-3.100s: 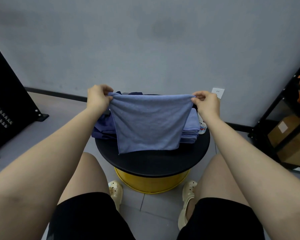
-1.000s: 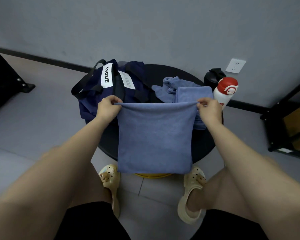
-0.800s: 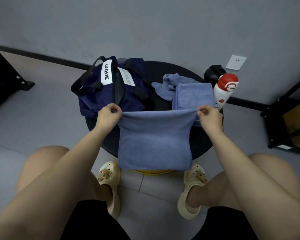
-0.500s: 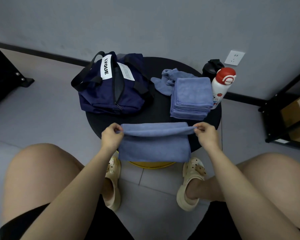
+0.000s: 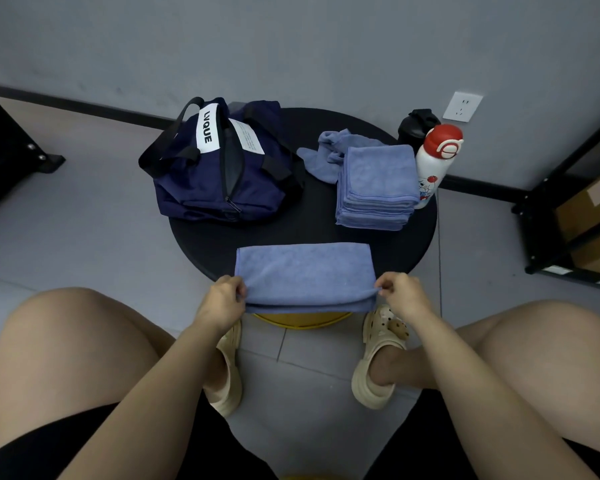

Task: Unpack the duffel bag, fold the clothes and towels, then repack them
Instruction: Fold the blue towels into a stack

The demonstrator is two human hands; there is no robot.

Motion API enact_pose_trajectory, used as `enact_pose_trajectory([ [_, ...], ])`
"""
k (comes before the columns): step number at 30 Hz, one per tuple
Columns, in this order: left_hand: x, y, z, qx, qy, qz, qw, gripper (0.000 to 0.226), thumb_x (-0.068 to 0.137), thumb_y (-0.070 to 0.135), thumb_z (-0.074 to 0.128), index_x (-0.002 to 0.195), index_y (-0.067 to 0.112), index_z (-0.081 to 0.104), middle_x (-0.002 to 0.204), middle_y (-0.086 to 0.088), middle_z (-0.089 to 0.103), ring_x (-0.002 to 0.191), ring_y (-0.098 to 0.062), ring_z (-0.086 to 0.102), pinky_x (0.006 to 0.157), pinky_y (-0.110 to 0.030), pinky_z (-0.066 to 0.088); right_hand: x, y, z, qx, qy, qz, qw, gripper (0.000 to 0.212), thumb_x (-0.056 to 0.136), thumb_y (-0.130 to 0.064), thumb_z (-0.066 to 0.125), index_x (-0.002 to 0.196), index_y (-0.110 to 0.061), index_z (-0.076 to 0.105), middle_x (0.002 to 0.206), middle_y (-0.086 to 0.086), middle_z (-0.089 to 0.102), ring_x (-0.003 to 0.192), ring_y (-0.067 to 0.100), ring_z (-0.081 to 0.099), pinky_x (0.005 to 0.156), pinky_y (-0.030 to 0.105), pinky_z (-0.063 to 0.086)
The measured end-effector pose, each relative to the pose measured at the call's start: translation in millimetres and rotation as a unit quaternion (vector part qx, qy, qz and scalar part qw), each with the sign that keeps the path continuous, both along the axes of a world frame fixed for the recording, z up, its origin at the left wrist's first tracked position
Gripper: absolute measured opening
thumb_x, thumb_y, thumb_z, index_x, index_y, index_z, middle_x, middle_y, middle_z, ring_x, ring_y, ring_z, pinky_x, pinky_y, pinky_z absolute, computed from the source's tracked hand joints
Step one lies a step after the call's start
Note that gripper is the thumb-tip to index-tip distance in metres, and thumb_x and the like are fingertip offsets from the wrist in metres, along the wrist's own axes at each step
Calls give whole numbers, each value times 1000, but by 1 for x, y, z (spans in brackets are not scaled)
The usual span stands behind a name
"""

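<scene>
A plain storage-like room is suggested by bare grey wall (image 5: 291, 36), tiled floor (image 5: 84, 237), and black metal shelving (image 5: 548, 216) with cardboard boxes (image 5: 589, 206).

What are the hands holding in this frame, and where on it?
Both hands pinch the blue towel lying folded on the round table: the left hand at its near left corner, the right hand at its near right corner.

Grey wall (image 5: 291, 39), grey tiled floor (image 5: 84, 237), black shelving (image 5: 568, 202) rightward.
</scene>
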State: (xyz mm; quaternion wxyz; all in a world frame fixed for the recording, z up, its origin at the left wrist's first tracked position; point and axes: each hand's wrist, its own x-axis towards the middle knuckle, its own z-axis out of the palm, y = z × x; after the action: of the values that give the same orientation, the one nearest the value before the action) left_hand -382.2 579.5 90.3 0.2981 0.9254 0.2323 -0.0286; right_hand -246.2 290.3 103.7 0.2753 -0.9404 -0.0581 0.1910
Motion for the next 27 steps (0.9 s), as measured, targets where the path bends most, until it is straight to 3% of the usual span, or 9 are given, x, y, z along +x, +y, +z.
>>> enact_pose_trajectory([
  [3, -3, 1, -4, 39, 57, -42, 997, 12, 85, 3, 51, 81, 14, 54, 99, -8, 50, 93, -28, 52, 77, -30, 43, -4, -1, -1, -44, 17, 55, 997, 24, 90, 3, 52, 104, -5, 69, 111, 13, 66, 103, 25, 59, 79, 22, 39],
  [5, -4, -1, -5, 81, 87, -60, 991, 12, 87, 9, 51, 91, 15, 59, 106, -6, 50, 102, -25, 49, 83, -29, 43, -6, 0, -1, -51, 19, 78, 995, 30, 90, 4, 48, 111, -6, 68, 120, 11, 63, 111, 25, 57, 90, 24, 42],
  [9, 4, -13, -6, 107, 1, -63, 992, 27, 93, 12, 47, 117, 9, 60, 123, -7, 50, 117, -25, 44, 92, -32, 41, -4, 14, -8, -19, -79, 114, 990, 31, 93, -6, 48, 118, -8, 66, 129, 9, 59, 117, 26, 54, 102, 31, 40],
  [11, 11, -22, -11, 109, -18, -107, 988, 38, 96, 12, 44, 133, 8, 49, 140, -10, 41, 129, -29, 38, 101, -35, 37, -7, 26, -16, -26, -99, 185, 977, 35, 98, -16, 45, 132, -11, 56, 144, 7, 45, 133, 24, 41, 111, 34, 32],
  [14, 20, -34, -24, 116, 54, -163, 978, 52, 103, 25, 28, 151, 14, 13, 160, -3, 6, 147, -23, 5, 117, -34, 12, -14, 41, -31, -95, -78, 279, 953, 49, 104, -32, 30, 151, -22, 20, 160, -3, 5, 148, 19, 1, 120, 36, 5],
  [18, 28, -40, -40, 120, 131, -176, 968, 56, 103, 37, 13, 150, 18, -13, 157, 3, -19, 145, -16, -17, 117, -35, -6, -15, 47, -46, -171, -51, 305, 935, 54, 104, -41, 15, 151, -28, -8, 158, -6, -17, 145, 16, -19, 117, 36, -10],
  [27, 57, -29, -45, 127, 118, -175, 969, 57, 103, 39, 13, 149, 20, -15, 157, 5, -20, 145, -15, -18, 116, -37, -8, 15, 53, -58, -184, -63, 287, 938, 54, 102, -45, 11, 150, -32, -12, 157, -10, -20, 144, 15, -22, 116, 37, -14],
])
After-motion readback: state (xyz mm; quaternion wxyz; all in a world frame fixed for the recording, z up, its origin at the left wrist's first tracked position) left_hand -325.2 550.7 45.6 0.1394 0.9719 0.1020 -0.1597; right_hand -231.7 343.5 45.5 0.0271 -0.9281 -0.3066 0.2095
